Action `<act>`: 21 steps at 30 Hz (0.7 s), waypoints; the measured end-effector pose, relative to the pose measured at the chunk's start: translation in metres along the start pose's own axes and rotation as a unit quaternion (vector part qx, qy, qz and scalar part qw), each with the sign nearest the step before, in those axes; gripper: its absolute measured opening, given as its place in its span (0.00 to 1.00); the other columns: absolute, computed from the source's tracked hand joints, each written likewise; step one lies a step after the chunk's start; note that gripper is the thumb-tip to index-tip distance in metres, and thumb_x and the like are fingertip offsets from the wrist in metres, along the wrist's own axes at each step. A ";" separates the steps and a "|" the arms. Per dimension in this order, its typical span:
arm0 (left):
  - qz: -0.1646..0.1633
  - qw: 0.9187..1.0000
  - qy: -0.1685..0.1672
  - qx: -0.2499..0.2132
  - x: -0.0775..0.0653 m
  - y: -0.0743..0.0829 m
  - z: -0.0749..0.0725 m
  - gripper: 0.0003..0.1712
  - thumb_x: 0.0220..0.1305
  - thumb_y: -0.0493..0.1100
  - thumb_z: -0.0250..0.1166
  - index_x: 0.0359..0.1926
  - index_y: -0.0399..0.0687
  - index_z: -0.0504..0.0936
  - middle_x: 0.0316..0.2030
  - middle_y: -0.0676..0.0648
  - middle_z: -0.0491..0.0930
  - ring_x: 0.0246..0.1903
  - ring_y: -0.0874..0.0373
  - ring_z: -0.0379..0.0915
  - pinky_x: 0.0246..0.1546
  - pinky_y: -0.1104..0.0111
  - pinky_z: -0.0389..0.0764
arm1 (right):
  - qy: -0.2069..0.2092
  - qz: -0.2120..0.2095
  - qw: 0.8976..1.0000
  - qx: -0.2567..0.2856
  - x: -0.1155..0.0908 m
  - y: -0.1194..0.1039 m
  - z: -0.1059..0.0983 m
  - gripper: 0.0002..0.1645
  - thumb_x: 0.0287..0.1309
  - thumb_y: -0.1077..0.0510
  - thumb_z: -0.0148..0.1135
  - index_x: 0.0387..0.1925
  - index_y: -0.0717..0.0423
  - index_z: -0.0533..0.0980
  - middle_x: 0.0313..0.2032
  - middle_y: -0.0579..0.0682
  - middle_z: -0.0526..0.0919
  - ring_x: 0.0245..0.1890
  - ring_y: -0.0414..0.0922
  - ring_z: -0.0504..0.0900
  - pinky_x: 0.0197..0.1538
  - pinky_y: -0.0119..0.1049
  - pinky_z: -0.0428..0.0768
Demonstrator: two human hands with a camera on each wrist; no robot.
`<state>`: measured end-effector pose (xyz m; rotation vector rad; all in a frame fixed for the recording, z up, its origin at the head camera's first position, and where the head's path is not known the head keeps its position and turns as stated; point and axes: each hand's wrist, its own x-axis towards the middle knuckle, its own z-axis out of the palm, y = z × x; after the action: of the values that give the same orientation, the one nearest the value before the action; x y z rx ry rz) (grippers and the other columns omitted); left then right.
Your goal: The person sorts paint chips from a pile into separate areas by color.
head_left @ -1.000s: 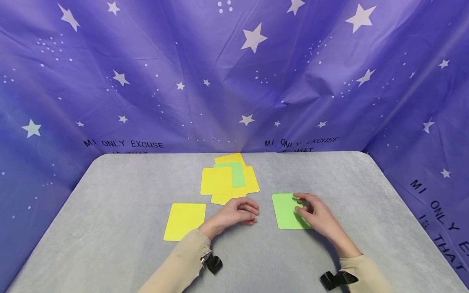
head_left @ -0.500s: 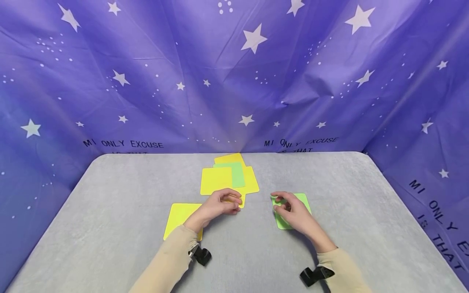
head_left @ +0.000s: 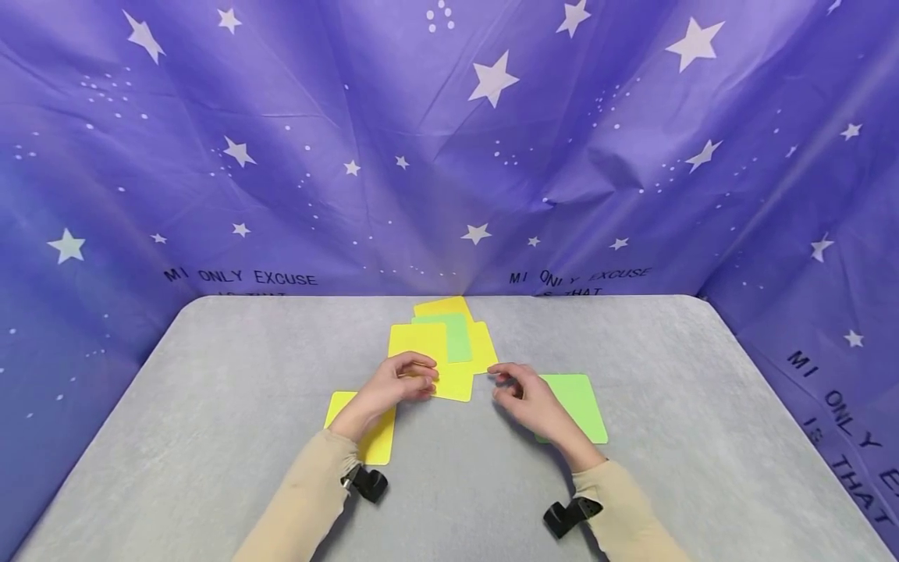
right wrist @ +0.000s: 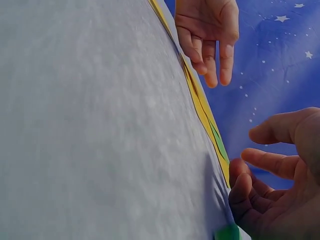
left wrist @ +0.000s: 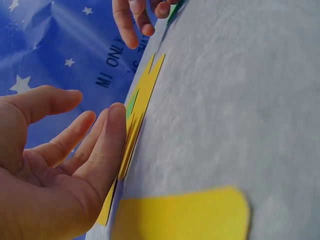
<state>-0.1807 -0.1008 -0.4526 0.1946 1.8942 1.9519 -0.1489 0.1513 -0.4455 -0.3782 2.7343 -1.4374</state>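
Overlapping yellow cards [head_left: 456, 384] and one green card [head_left: 460, 343] form a loose pile at the table's middle back. My left hand [head_left: 392, 384], fingers loosely bent and holding nothing, hovers at the pile's front left. Under its wrist lies a separate yellow card [head_left: 379, 443], partly hidden by the forearm. To the right, a single green card [head_left: 577, 402] is partly covered by my right hand [head_left: 528, 396]. That hand's fingers are relaxed, with the fingertips near the pile's right corner. In the left wrist view, the left fingertips overlap the edge of the pile.
The grey table [head_left: 211, 437] reaches back to a purple curtain [head_left: 316, 117] with white stars and printed words. A black wrist camera [head_left: 368, 482] is strapped to the left sleeve, and another black camera [head_left: 570, 515] to the right one.
Both hands have shifted left: the left one to the front left of the pile, the right one from over the single green card toward the pile. The cards lie where they were.
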 end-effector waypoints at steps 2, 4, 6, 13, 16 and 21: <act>0.000 1.000 0.010 0.003 -0.001 0.000 -0.003 0.19 0.62 0.28 0.59 0.53 0.24 0.71 0.45 0.33 0.78 0.39 0.52 0.79 0.44 0.61 0.81 | 0.003 -0.003 1.000 0.005 0.002 -0.002 0.004 0.17 0.56 0.68 0.60 0.49 0.66 0.77 0.39 0.55 0.77 0.33 0.42 0.72 0.37 0.33 0.72; 0.001 1.000 0.020 0.008 -0.001 0.000 -0.006 0.18 0.62 0.27 0.59 0.53 0.24 0.71 0.45 0.33 0.77 0.38 0.52 0.79 0.43 0.61 0.81 | 0.008 -0.003 1.000 0.007 0.005 -0.004 0.008 0.17 0.55 0.68 0.60 0.48 0.65 0.78 0.38 0.54 0.78 0.33 0.42 0.73 0.38 0.34 0.72; 0.004 0.999 0.029 0.013 -0.001 0.000 -0.009 0.18 0.62 0.27 0.58 0.53 0.23 0.71 0.46 0.32 0.76 0.38 0.52 0.79 0.43 0.62 0.81 | 0.014 -0.004 1.000 0.007 0.008 -0.005 0.012 0.16 0.55 0.68 0.60 0.48 0.65 0.78 0.37 0.53 0.78 0.33 0.42 0.73 0.39 0.35 0.73; 0.019 0.997 0.072 0.037 -0.002 0.000 -0.021 0.19 0.60 0.27 0.58 0.52 0.23 0.72 0.46 0.32 0.75 0.37 0.54 0.77 0.40 0.64 0.81 | 0.022 -0.016 0.999 0.022 0.019 -0.009 0.023 0.17 0.56 0.69 0.58 0.48 0.65 0.78 0.40 0.55 0.81 0.39 0.47 0.78 0.45 0.42 0.76; 0.016 0.994 0.094 0.048 -0.003 0.002 -0.025 0.19 0.59 0.28 0.59 0.52 0.24 0.72 0.45 0.34 0.75 0.36 0.57 0.75 0.38 0.65 0.81 | 0.021 -0.006 0.999 0.035 0.024 -0.012 0.025 0.17 0.58 0.67 0.58 0.50 0.64 0.78 0.42 0.55 0.82 0.42 0.48 0.80 0.48 0.43 0.77; 0.009 0.991 0.113 0.071 -0.005 0.005 -0.032 0.19 0.60 0.29 0.58 0.53 0.26 0.72 0.47 0.34 0.73 0.39 0.55 0.73 0.40 0.63 0.80 | 0.015 0.010 0.998 0.059 0.031 -0.015 0.027 0.19 0.58 0.67 0.58 0.52 0.65 0.77 0.45 0.57 0.82 0.45 0.51 0.80 0.50 0.44 0.77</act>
<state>-0.1894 -0.1319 -0.4485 0.0310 2.1839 1.9202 -0.1719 0.1145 -0.4458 -0.3277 2.6512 -1.6026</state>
